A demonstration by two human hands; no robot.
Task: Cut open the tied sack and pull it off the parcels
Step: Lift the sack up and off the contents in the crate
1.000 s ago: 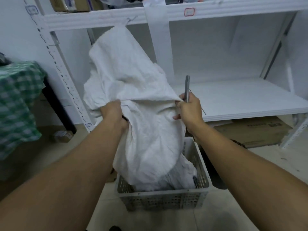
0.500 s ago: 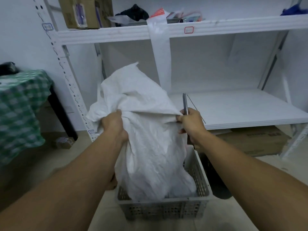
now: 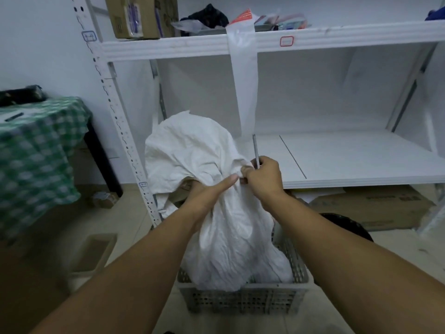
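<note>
A crumpled white woven sack point(image 3: 192, 150) stands in a grey perforated crate point(image 3: 243, 300) on the floor, its upper part slumped over to the left. My left hand point(image 3: 212, 189) grips a fold of the sack near the middle. Right beside it, my right hand point(image 3: 262, 177) pinches the same fold and also holds a thin grey cutter point(image 3: 255, 150) that points straight up. The two hands almost touch. A patch of brown cardboard point(image 3: 185, 186) shows under the sack's lifted edge by my left hand. The parcels themselves are hidden.
White metal shelving point(image 3: 337, 160) stands right behind the crate, with a slotted upright point(image 3: 125, 141) at the left. A table with a green checked cloth point(image 3: 36, 150) is at the left. Flat cardboard point(image 3: 375, 206) and a dark round bin point(image 3: 346, 225) lie under the shelf.
The sack has come down and its top has flopped over to the left. My left hand has slid right along the fold until it meets my right hand. The view has tilted up.
</note>
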